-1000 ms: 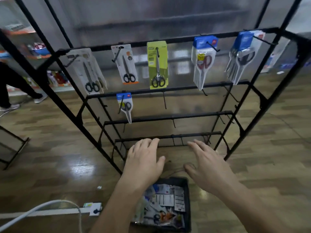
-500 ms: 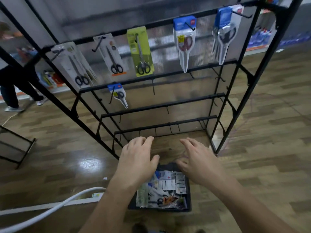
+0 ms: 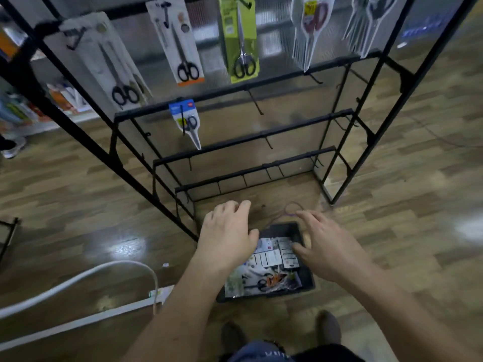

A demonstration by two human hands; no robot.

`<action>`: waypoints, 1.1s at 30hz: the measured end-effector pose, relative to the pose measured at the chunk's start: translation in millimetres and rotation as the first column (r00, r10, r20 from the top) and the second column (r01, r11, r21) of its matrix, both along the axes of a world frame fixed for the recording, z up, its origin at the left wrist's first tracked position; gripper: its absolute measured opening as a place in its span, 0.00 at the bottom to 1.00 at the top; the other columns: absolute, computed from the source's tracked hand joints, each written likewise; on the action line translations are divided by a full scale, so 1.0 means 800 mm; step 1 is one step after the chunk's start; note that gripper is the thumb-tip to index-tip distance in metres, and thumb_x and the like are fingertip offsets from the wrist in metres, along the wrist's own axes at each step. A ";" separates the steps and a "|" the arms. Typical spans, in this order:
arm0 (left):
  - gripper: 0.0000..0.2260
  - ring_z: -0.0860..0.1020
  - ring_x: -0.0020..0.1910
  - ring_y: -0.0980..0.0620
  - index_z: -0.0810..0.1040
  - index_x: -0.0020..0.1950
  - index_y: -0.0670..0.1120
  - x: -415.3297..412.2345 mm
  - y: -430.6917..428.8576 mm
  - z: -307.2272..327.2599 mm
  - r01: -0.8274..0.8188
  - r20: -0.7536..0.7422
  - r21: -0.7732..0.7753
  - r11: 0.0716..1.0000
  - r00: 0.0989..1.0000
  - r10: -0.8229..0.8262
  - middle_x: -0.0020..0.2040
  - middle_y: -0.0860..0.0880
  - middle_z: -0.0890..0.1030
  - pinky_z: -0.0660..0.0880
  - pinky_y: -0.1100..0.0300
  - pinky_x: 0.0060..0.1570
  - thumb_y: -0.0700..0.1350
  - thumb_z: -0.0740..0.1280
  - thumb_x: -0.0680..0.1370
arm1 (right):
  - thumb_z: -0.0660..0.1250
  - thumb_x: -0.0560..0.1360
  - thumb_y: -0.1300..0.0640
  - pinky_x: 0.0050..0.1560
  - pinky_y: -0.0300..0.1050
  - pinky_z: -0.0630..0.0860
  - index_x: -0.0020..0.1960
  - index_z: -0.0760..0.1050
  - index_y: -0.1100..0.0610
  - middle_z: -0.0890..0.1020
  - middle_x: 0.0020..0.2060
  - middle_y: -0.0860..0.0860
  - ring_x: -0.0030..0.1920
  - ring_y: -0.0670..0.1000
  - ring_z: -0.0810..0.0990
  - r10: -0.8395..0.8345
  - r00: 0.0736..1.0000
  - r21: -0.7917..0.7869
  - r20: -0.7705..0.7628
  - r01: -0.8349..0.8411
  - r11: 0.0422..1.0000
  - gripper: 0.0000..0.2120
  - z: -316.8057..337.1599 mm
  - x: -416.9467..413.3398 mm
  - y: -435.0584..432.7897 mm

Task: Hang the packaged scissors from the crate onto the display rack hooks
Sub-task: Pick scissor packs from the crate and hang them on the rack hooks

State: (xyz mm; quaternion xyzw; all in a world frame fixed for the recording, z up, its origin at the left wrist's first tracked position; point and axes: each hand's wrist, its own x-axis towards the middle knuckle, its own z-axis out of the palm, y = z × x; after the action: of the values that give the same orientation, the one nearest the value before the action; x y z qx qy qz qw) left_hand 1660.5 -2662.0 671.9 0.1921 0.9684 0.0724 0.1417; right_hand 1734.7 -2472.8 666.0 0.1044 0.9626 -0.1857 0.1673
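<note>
Your left grip [image 3: 227,232] and right grip [image 3: 328,248] hover with fingers spread, holding nothing, over the black crate [image 3: 309,284] of packaged scissors [image 3: 264,273] on the floor [image 3: 78,205] below the display rack [image 3: 261,135]; the right thumb perhaps touches a package.

A: Is the room looking bright?
B: Not very. It is looking dim. White glare spots [image 3: 128,246] are shining on the wooden floor [image 3: 65,199], left and right.
A: Is anything looking fuzzy?
B: Yes. The shelves [image 3: 23,111] far left are blurring, the top packs [image 3: 311,27] are smearing, and the rack [image 3: 261,135] bars are bending out near the edges.
</note>
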 end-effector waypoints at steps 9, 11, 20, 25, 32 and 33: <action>0.25 0.72 0.68 0.42 0.66 0.76 0.51 -0.017 -0.016 -0.069 0.010 0.136 -0.019 1.000 0.991 -0.007 0.69 0.46 0.74 0.70 0.47 0.66 0.56 0.65 0.81 | 0.66 0.77 0.45 0.61 0.49 0.71 0.75 0.63 0.49 0.72 0.71 0.50 0.68 0.57 0.73 -0.016 0.992 0.073 0.126 0.007 0.997 0.29 -0.036 -0.011 -0.019; 0.26 0.71 0.68 0.41 0.66 0.76 0.51 -0.016 -0.011 -0.086 -0.017 0.159 -0.015 1.000 0.987 0.019 0.69 0.45 0.74 0.70 0.46 0.65 0.56 0.65 0.80 | 0.66 0.76 0.45 0.61 0.50 0.71 0.75 0.63 0.49 0.71 0.72 0.50 0.68 0.57 0.74 0.010 0.989 0.063 0.145 -0.019 0.998 0.30 -0.052 -0.020 -0.013; 0.27 0.67 0.72 0.45 0.59 0.79 0.52 0.000 0.019 -0.351 -0.204 0.294 0.038 0.978 0.938 0.184 0.74 0.49 0.69 0.71 0.45 0.67 0.53 0.63 0.83 | 0.65 0.79 0.45 0.64 0.48 0.70 0.78 0.59 0.48 0.68 0.75 0.48 0.70 0.55 0.72 0.175 0.936 0.003 0.306 -0.185 0.983 0.31 -0.324 -0.066 0.038; 0.27 0.63 0.75 0.47 0.57 0.80 0.52 -0.009 0.039 -0.637 -0.176 0.362 -0.042 0.984 0.915 0.179 0.75 0.51 0.66 0.65 0.47 0.71 0.53 0.62 0.84 | 0.69 0.77 0.44 0.62 0.54 0.75 0.77 0.61 0.53 0.72 0.70 0.54 0.67 0.58 0.74 0.307 0.842 -0.048 0.444 -0.320 0.946 0.33 -0.679 -0.114 0.047; 0.31 0.65 0.75 0.44 0.51 0.80 0.54 -0.041 0.044 -0.873 0.082 0.353 -0.252 0.964 0.936 0.013 0.78 0.50 0.64 0.67 0.44 0.70 0.57 0.63 0.82 | 0.71 0.76 0.45 0.61 0.57 0.74 0.76 0.58 0.56 0.67 0.70 0.61 0.68 0.62 0.70 0.495 0.713 0.005 0.496 -0.572 0.820 0.36 -1.037 -0.156 0.051; 0.30 0.66 0.74 0.45 0.53 0.79 0.55 -0.045 0.039 -0.883 0.101 0.327 -0.260 0.960 0.945 -0.011 0.77 0.51 0.65 0.68 0.45 0.69 0.58 0.62 0.82 | 0.71 0.76 0.46 0.67 0.60 0.70 0.79 0.52 0.56 0.61 0.75 0.63 0.74 0.64 0.63 0.506 0.706 0.029 0.496 -0.596 0.803 0.41 -1.062 -0.165 0.051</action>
State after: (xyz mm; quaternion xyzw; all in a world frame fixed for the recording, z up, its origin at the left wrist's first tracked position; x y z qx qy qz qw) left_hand 1624.1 -2630.6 -34.4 0.1839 0.9270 -0.0355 0.3249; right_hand 1602.4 -2432.3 -183.9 -0.1326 0.8932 -0.0050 0.4296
